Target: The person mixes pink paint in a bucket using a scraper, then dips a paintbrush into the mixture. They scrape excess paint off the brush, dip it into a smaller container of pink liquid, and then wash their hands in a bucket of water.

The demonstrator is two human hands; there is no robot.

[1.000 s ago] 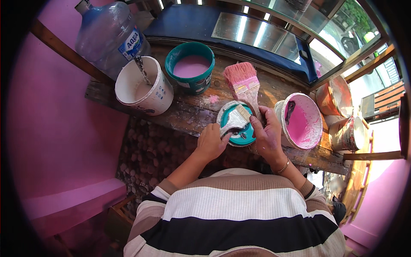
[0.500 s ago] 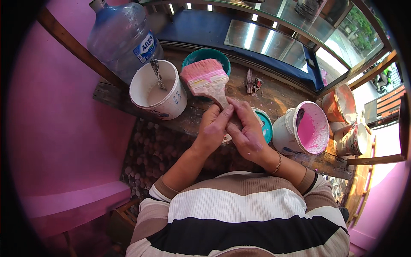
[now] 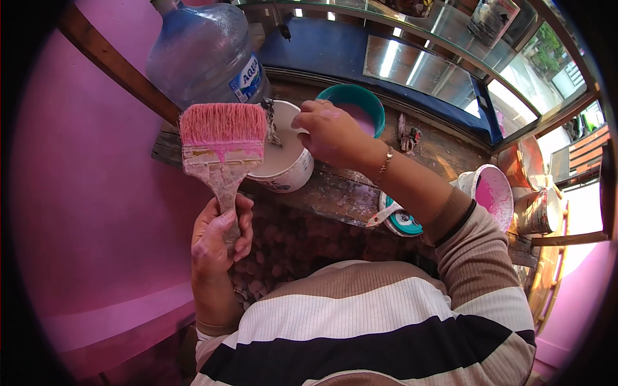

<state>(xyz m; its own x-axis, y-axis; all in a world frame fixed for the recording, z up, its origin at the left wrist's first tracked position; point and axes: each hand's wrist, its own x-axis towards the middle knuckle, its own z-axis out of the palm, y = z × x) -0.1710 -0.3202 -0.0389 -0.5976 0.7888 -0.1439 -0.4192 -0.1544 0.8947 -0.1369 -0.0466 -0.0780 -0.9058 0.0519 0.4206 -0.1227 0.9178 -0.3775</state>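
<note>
My left hand (image 3: 219, 239) is wrapped round the handle of a wide flat paintbrush (image 3: 222, 151), held upright with its pink-stained bristles on top. My right hand (image 3: 331, 132) reaches over the right rim of a white bucket (image 3: 293, 177) with pale, milky liquid inside. Its fingers are bent and apart, with nothing visible between them. A paint-smeared utensil (image 3: 270, 121) leans in that bucket, a little left of my right fingertips. Behind the right hand stands a teal bowl (image 3: 381, 116) containing pink liquid.
A large blue water bottle (image 3: 203, 55) stands behind the white bucket. A small brush (image 3: 381, 216) lies across a teal-lidded tub (image 3: 405, 222). Farther right are a pink-coated bucket (image 3: 492, 196) and two stained pails (image 3: 537, 209). A glass display case (image 3: 418, 64) lines the wooden bench's back.
My hands have separated. The left has carried the paintbrush left and toward me; the right has let go of its handle and moved over to the white bucket. The view has shifted left.
</note>
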